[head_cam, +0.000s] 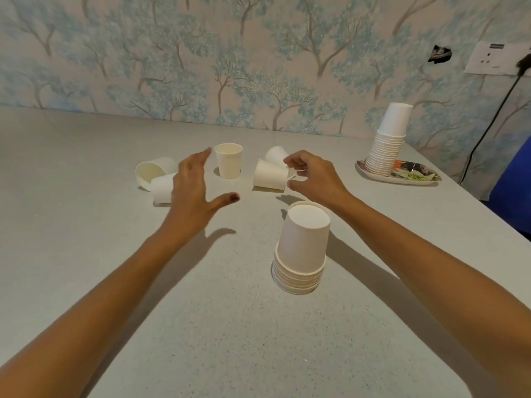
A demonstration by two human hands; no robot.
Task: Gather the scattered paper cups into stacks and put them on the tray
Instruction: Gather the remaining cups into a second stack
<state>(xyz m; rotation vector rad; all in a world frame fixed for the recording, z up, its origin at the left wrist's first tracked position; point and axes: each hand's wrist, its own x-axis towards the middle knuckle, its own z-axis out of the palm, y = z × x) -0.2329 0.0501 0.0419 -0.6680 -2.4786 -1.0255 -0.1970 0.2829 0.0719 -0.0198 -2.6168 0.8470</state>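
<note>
Several white paper cups lie scattered on the grey table (86, 254). An upright cup (229, 160) stands mid-table. Left of it are a tipped cup (152, 172) and an upside-down cup (162, 188), partly behind my left hand (195, 193), which hovers open above the table. To the right sit an upside-down cup (270, 175) and a tipped cup (276, 155); my right hand (313, 176) is beside them, fingers curled and apart, holding nothing. An inverted stack of cups (301, 248) stands near me. A taller inverted stack (388, 142) rests on the patterned tray (416, 178) at far right.
A wallpapered wall with tree print runs along the table's far edge. A socket plate (497, 57) with a black cable (488, 122) hangs on the wall at the right. Something blue (514, 185) sits beyond the table's right edge.
</note>
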